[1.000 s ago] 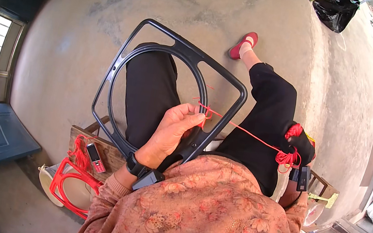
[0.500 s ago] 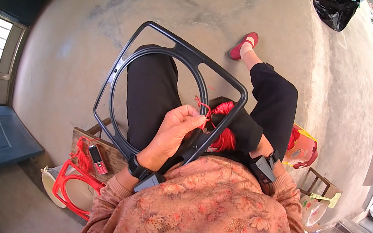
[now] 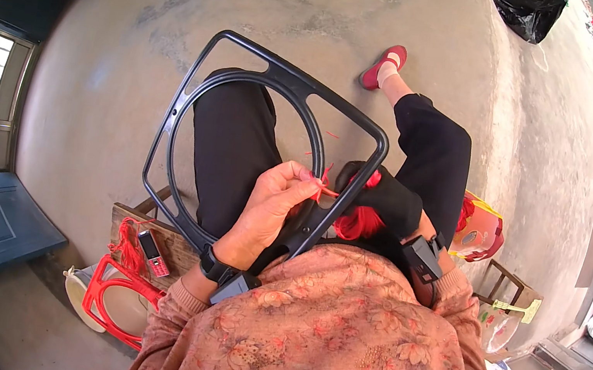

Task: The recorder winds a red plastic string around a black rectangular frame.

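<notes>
The black frame (image 3: pixel 278 72) sits mid-picture, red cord (image 3: pixel 321 189) at its ring's right side. Your left hand (image 3: pixel 270 202) pinches the cord there; a firm pinch should prevent slipping. Your gloved right hand (image 3: pixel 397 203), just rightward, grasps the red bundle (image 3: pixel 359 225); even tension should help.

You are pinching with your bare left hand (image 3: pixel 267 204) at frame centre; your black-gloved right hand (image 3: pixel 385 201) is gripping just right of it, both forearms (image 3: pixel 171 313) slanting inward.
</notes>
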`<state>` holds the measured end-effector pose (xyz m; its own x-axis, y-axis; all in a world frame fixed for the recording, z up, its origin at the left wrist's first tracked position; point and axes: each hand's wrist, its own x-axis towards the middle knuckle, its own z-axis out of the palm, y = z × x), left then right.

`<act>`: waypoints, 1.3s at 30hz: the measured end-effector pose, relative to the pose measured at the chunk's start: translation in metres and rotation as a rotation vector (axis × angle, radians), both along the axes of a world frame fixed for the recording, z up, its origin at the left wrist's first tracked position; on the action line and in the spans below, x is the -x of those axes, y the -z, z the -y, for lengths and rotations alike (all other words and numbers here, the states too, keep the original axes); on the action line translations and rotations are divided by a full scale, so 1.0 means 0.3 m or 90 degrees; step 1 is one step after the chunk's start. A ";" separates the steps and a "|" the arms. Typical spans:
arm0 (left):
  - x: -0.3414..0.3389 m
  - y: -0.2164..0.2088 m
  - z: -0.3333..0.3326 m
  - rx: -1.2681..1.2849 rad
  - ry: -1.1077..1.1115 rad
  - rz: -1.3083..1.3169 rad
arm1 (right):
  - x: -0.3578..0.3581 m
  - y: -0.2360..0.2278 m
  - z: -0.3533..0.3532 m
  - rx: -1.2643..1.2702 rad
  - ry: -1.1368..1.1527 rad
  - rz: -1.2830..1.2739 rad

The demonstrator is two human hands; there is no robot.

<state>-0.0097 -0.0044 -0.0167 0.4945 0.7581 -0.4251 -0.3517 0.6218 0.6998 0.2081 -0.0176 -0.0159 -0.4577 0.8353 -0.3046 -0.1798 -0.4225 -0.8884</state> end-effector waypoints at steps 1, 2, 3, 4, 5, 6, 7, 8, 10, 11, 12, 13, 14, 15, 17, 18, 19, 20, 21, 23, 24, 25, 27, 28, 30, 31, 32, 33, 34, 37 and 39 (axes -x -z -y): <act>0.000 0.001 0.001 -0.001 -0.003 0.009 | -0.029 0.035 0.016 0.035 0.007 0.014; 0.000 0.000 0.001 0.004 -0.004 0.010 | -0.043 0.041 0.028 0.072 0.015 0.029; -0.001 -0.007 -0.001 0.009 -0.004 0.011 | -0.056 0.040 0.041 0.073 0.034 0.026; -0.002 -0.016 -0.002 0.014 -0.005 0.012 | -0.066 0.032 0.054 0.073 0.054 0.024; -0.004 -0.032 -0.005 0.029 -0.006 0.016 | -0.073 0.023 0.064 0.073 0.074 0.021; -0.008 -0.051 -0.007 0.045 -0.007 0.020 | -0.088 0.033 0.076 0.080 0.076 0.033; -0.012 -0.060 -0.008 0.060 -0.009 0.025 | -0.105 0.054 0.087 0.088 0.079 0.045; -0.019 -0.059 -0.008 0.059 -0.014 0.021 | -0.107 0.055 0.091 0.096 0.101 0.053; -0.029 -0.047 -0.007 0.058 -0.025 0.013 | -0.091 0.044 0.095 0.115 0.166 0.065; -0.020 -0.030 -0.007 0.046 -0.013 0.018 | -0.080 0.030 0.092 0.125 0.207 0.067; -0.002 -0.006 -0.006 0.034 0.000 0.024 | -0.079 0.009 0.085 0.186 0.262 -0.021; 0.013 0.011 -0.004 0.021 0.012 0.029 | -0.078 -0.015 0.075 0.247 0.314 -0.111; 0.017 0.017 -0.010 0.006 0.028 0.008 | -0.082 -0.031 0.063 0.306 0.371 -0.199; 0.020 0.021 -0.014 -0.010 0.044 -0.013 | -0.091 -0.024 0.056 0.223 0.315 -0.095; 0.014 0.009 -0.025 -0.033 0.059 -0.052 | -0.132 0.037 0.041 0.049 0.203 0.110; 0.004 -0.012 -0.021 -0.036 0.057 -0.068 | -0.146 0.072 0.029 -0.121 0.159 0.423; -0.004 -0.025 -0.015 -0.040 0.056 -0.084 | -0.151 0.098 0.028 -0.190 0.172 0.496; -0.002 -0.007 -0.015 -0.042 0.080 -0.091 | -0.132 0.088 0.010 -0.261 0.191 0.575; -0.008 -0.014 -0.012 -0.052 0.090 -0.091 | -0.106 0.092 -0.021 -0.239 0.276 0.508; -0.020 -0.011 -0.004 -0.073 0.114 -0.066 | -0.042 0.043 -0.084 -0.094 0.407 0.138; -0.026 -0.033 0.004 -0.022 0.105 -0.055 | -0.001 -0.013 -0.117 0.054 0.476 -0.150; -0.032 -0.035 0.002 -0.002 0.125 -0.043 | -0.016 0.156 -0.054 -0.058 0.395 -0.007; -0.010 0.002 0.009 0.001 0.099 -0.044 | 0.037 0.298 -0.033 -0.149 0.254 0.052; 0.003 0.008 0.012 0.037 0.089 -0.025 | 0.072 0.233 -0.073 -0.087 0.201 -0.051; -0.006 0.010 0.008 0.031 0.094 -0.009 | 0.097 0.144 -0.110 -0.014 0.151 -0.149; -0.006 0.039 0.009 0.012 0.082 0.004 | 0.091 0.129 -0.119 -0.009 0.138 -0.163; 0.005 0.087 0.023 0.035 0.023 0.029 | 0.085 0.113 -0.119 -0.004 0.131 -0.167; 0.015 0.130 0.038 0.061 -0.037 0.053 | 0.086 0.107 -0.124 -0.004 0.124 -0.173; 0.013 0.162 0.042 0.088 -0.099 0.076 | 0.076 0.099 -0.122 -0.005 0.125 -0.172; -0.042 0.024 0.029 -0.064 0.007 -0.013 | 0.064 0.088 -0.114 -0.004 0.130 -0.163; -0.030 -0.003 0.033 -0.101 0.003 -0.035 | 0.088 0.085 -0.112 0.001 0.124 -0.170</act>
